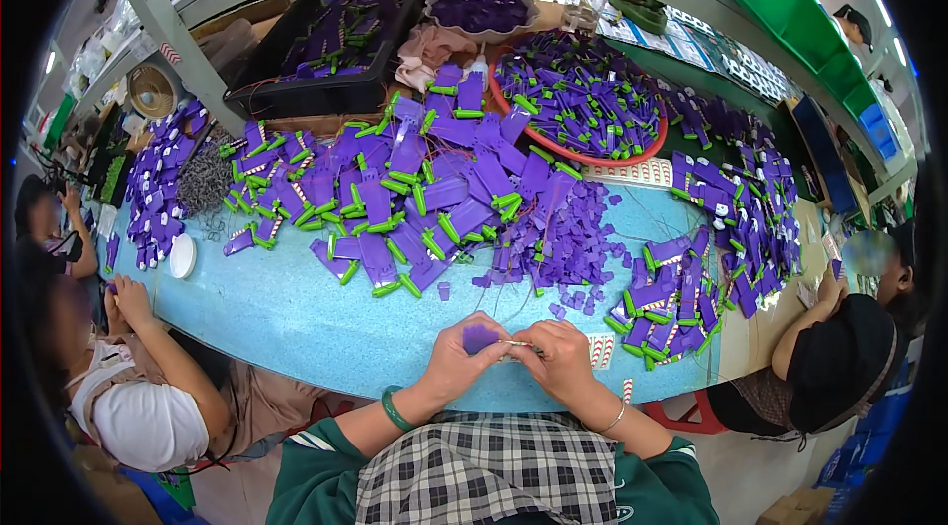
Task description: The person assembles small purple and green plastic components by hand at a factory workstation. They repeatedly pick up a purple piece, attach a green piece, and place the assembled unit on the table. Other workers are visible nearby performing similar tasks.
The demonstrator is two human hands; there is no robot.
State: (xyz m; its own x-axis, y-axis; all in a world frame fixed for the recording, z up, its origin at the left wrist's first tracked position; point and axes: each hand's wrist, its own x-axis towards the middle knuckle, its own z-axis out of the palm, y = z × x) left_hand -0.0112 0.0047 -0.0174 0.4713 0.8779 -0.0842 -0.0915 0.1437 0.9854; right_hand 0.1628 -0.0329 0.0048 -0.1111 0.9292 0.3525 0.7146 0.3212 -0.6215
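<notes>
A small purple piece held over a blue table

At the table's near edge, a purple piece (480, 337) was pinched in the closed fingers of the left hand (459, 357); a thin wire (520, 344) was gripped by the closed right hand (561, 359), touching it. The blue table (296, 318) beyond was heaped with purple parts (434, 189).

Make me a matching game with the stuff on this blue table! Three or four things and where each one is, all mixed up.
Things:
1. small purple piece
2. round white lid
3. red-rimmed tray
4. black bin

Places:
A. far left part of the table, by a row of purple parts
B. in the left hand, next to the right hand
C. back left, under the shelf, holding purple parts
D. back centre-right, heaped with purple and green parts

Pairs: 1-B, 2-A, 3-D, 4-C
</notes>
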